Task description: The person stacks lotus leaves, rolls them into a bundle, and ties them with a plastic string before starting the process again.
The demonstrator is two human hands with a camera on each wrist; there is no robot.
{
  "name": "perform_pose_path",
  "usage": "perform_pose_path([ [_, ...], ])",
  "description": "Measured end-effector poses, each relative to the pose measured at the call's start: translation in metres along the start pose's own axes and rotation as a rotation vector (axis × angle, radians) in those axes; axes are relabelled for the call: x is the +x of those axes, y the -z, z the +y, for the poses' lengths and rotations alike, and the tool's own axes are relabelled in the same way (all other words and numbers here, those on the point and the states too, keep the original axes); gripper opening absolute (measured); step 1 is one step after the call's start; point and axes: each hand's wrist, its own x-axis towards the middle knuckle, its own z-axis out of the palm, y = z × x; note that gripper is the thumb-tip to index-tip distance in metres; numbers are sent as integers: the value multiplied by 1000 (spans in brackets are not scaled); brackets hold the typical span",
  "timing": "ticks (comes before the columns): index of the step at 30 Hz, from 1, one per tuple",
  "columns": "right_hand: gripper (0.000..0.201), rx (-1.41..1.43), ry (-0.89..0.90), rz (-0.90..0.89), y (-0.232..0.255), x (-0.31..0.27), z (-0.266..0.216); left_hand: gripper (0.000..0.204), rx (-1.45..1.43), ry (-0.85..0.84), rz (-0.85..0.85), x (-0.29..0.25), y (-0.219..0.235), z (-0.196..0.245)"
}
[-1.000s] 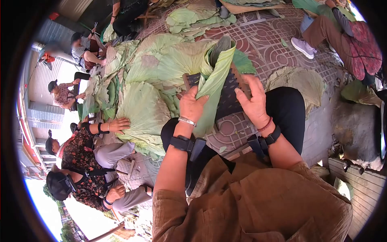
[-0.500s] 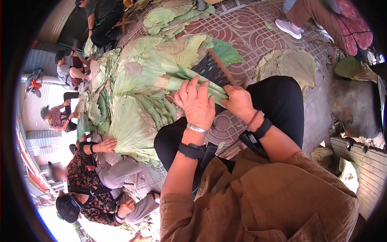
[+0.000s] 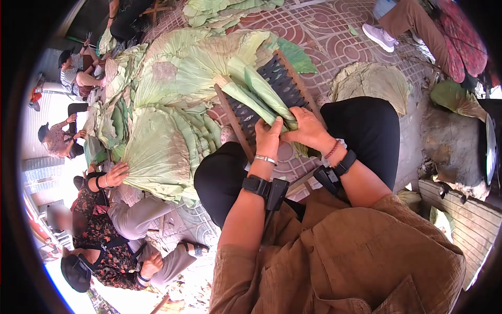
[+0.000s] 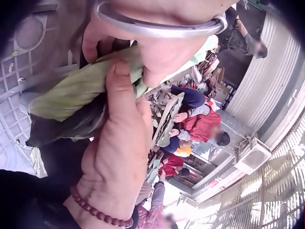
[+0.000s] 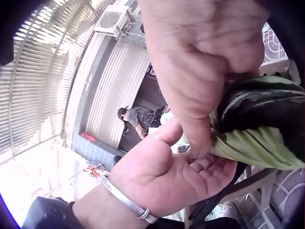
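Observation:
Both hands hold a pale green, broad leaf rolled into a long bundle (image 3: 256, 93), its roll layered in two lengths side by side. My left hand (image 3: 268, 138), with a silver bangle, grips the near end from the left. From the right, my right hand (image 3: 312, 129), wearing a beaded bracelet, grips the same end, its fingers close to the left hand's. The bundle's far end points away over a wooden frame (image 3: 230, 107) strung with dark perforated webbing. In the right wrist view, ribbed folds of the leaf (image 5: 259, 148) stick out beyond the fingers.
Wide flat leaves (image 3: 157, 141) lie piled at the left, where another person's hand (image 3: 116, 174) rests on them. A smaller leaf stack (image 3: 370, 86) is on the patterned paving right of the frame. Several people sit around; one wears pale shoes (image 3: 380, 37).
The leaf went from a loose upright roll to a flatter one under my left palm, then to a tight folded bundle. My left hand shifted from lying across it to gripping its near end.

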Motion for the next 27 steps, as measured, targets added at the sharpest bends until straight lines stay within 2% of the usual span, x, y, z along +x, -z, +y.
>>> perform_pose_path([
  [2,64,58,4,0,4,3,6,41,-83,3,22,5,1,-4],
  [3,61,153,-53,21,7,4,7,27,-120,7,65,7,2,-6],
  [4,59,248,-110,44,9,4,7,27,-125,9,65,9,3,-7],
  [5,52,271,-114,125,8,6,12,25,-178,-68,124,10,3,-6],
  [6,52,268,-114,124,7,9,16,24,-230,-145,183,10,3,-4],
  [8,51,398,-198,255,4,11,22,22,-178,-144,237,14,10,-3],
  [10,49,432,-224,263,0,10,25,21,-92,-267,270,20,17,-7],
  [11,47,268,-189,347,-2,8,22,26,-121,-230,321,16,15,-3],
  [13,44,-34,-85,459,-4,4,15,29,-83,-268,358,21,15,-9],
  [14,44,-33,-85,461,-1,1,6,33,-46,-303,399,23,16,-12],
  [16,50,-246,179,411,6,-6,-9,38,49,-301,392,13,9,-5],
  [17,54,-298,231,360,5,-8,-12,44,143,-297,386,10,7,-4],
  [20,54,-353,183,290,-6,-10,2,54,128,-249,334,12,12,-8],
  [21,53,-422,109,263,-5,-11,4,54,133,-251,329,15,16,-10],
  [24,47,-388,65,319,-4,-2,14,58,212,-296,357,19,18,-11],
  [25,47,-388,63,322,-5,0,18,63,205,-360,355,18,18,-11],
  [27,36,-79,-2,429,-9,5,27,68,198,-426,351,7,13,1],
])
